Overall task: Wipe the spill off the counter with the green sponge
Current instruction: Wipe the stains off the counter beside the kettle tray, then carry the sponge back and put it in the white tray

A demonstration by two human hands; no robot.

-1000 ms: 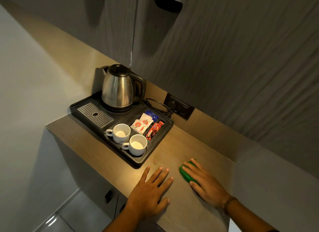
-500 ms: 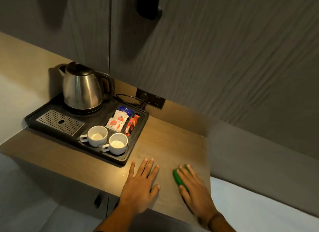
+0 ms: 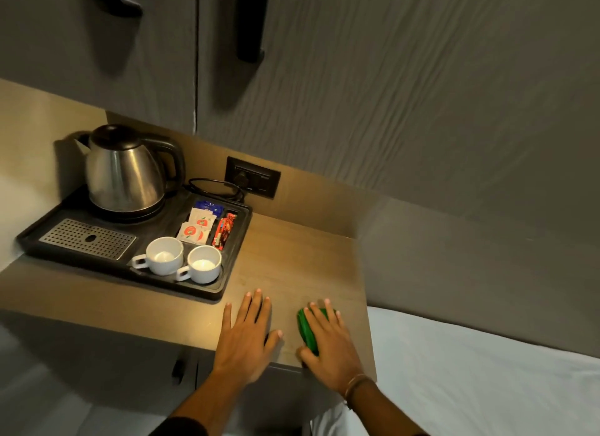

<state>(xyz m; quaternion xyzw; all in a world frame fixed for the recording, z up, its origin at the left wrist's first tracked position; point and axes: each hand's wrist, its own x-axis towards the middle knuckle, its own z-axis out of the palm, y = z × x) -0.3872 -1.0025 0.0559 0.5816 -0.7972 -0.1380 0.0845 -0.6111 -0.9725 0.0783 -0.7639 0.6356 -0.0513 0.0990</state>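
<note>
Green sponge [image 3: 308,330] lies on the light wood-grain counter [image 3: 292,257], lower centre of the frame, near the counter's front edge. Right hand [image 3: 328,341] lies palm-down over it, fingers [image 3: 328,309] spread and extended across the top, thumb against its near end; the sponge's left side shows beyond the hand. Left hand [image 3: 246,335] rests flat on the counter just left of the sponge, fingers splayed, holding nothing. No distinct spill can be made out on the surface. Black plastic tray [image 3: 227,273] sits left of centre, carrying a stainless steel kettle [image 3: 125,172], two white ceramic cups [image 3: 164,255], sachets [image 3: 196,226] and a perforated metal drip grate [image 3: 87,239]. White bed sheet [image 3: 487,370] fills the lower right.
</note>
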